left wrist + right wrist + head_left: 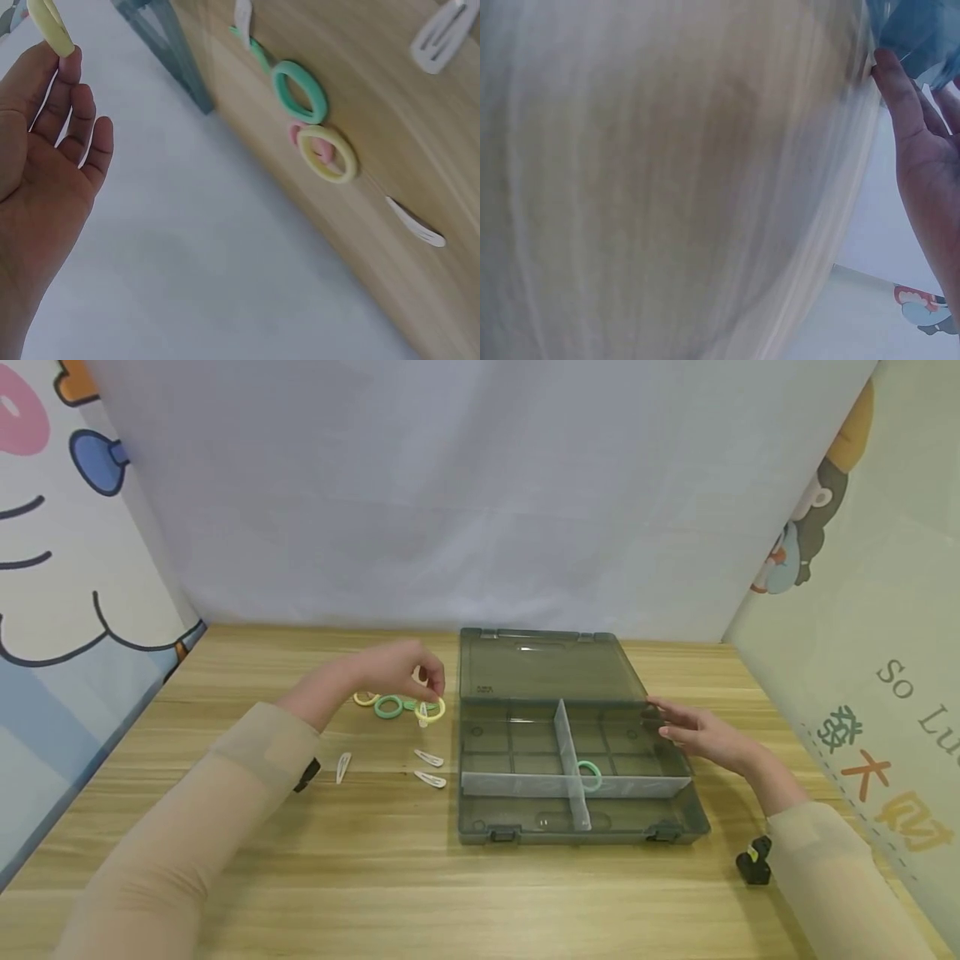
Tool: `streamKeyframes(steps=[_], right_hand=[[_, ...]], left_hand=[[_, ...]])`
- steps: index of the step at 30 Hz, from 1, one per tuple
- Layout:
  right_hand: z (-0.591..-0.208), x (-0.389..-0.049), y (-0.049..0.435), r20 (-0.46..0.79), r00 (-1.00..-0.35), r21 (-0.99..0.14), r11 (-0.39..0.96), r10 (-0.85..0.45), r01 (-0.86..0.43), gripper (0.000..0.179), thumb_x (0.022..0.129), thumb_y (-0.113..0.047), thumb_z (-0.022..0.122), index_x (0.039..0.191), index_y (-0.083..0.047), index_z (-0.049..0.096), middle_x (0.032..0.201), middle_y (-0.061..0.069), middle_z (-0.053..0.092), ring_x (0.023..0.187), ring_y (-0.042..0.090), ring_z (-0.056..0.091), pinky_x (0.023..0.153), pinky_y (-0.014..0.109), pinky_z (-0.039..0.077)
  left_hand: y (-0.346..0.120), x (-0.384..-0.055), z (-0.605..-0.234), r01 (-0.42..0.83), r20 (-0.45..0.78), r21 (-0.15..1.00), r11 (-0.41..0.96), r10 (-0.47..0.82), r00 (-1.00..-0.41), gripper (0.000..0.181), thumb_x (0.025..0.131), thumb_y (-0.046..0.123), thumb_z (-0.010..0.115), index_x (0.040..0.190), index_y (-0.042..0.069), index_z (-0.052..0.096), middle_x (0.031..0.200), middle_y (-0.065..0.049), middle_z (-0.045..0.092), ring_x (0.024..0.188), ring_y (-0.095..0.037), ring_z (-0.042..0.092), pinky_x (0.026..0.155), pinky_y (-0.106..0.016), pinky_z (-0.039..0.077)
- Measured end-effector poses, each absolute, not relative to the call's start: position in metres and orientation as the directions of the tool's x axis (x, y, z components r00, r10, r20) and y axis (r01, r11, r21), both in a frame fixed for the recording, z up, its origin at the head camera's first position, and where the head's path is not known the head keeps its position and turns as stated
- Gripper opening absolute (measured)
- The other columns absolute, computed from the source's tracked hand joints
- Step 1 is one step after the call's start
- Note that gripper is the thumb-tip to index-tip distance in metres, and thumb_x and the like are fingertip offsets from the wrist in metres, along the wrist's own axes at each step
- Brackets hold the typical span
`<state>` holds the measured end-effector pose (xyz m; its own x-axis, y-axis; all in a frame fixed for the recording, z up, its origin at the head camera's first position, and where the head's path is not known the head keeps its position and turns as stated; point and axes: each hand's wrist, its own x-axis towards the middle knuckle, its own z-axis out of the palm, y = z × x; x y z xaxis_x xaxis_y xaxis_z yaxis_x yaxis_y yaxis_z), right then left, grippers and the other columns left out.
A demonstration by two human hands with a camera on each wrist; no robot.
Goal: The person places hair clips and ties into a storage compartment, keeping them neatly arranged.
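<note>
My left hand [396,667] pinches a yellow hair tie [51,28] between thumb and fingertips, above the wooden table. Below and beside it lie a green hair tie [281,86], another yellow hair tie [349,163] overlapping a small pink item [324,150], and a white snap hair clip [423,713]. At the table's right, my right hand [705,739] has its fingers extended, fingertips at the right edge of a grey translucent divided box [480,839]. The box lid [551,668] stands open towards the back. Inside, a green hair tie [597,777] leans at the dividers.
More white snap clips lie left of the box: one clip [429,758], a second clip [430,779] and a third clip [343,768] nearer the left sleeve. Pale dividers [510,785] cross the box. A white cloth backdrop [450,527] hangs behind the table.
</note>
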<state>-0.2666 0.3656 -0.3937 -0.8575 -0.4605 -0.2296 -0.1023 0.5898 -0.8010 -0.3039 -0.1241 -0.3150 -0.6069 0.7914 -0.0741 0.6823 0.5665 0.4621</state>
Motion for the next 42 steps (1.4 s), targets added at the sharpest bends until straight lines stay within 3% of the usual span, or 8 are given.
streamKeyframes(steps=[13, 22, 42], right_hand=[[-0.393, -0.267, 0.365, -0.246, -0.858, -0.803, 0.591, -0.451, -0.081, 0.062, 0.101, -0.027, 0.044, 0.152, -0.013, 0.013, 0.153, 0.03, 0.007, 0.137, 0.05, 0.017, 0.102, 0.064, 0.028], [-0.392, -0.267, 0.366, -0.248, -0.858, -0.801, 0.593, -0.45, -0.079, 0.061, 0.101, -0.026, 0.043, 0.152, -0.013, 0.013, 0.153, 0.03, 0.007, 0.136, 0.05, 0.017, 0.101, 0.065, 0.028], [-0.393, -0.268, 0.368, -0.254, -0.856, -0.813, 0.579, -0.45, -0.063, 0.062, 0.101, -0.028, 0.046, 0.152, -0.015, 0.014, 0.153, 0.029, 0.008, 0.137, 0.049, 0.018, 0.101, 0.065, 0.029]], left_hand=[[-0.093, -0.306, -0.287, 0.717, -0.05, 0.447, 0.535, 0.815, -0.577, 0.005, 0.087, 0.017, 0.067, 0.081, 0.017, 0.067, 0.081, 0.006, 0.062, 0.084, -0.015, 0.053, 0.078, -0.031, 0.044], [-0.065, -0.304, -0.27, 0.728, -0.048, 0.45, 0.516, 0.829, -0.558, 0.006, 0.088, 0.017, 0.065, 0.084, 0.014, 0.067, 0.081, 0.004, 0.061, 0.079, -0.014, 0.053, 0.074, -0.03, 0.044], [0.009, -0.306, -0.258, 0.807, 0.013, 0.425, 0.41, 0.889, -0.459, 0.005, 0.087, 0.014, 0.063, 0.082, 0.015, 0.064, 0.081, 0.005, 0.06, 0.079, -0.01, 0.049, 0.076, -0.022, 0.04]])
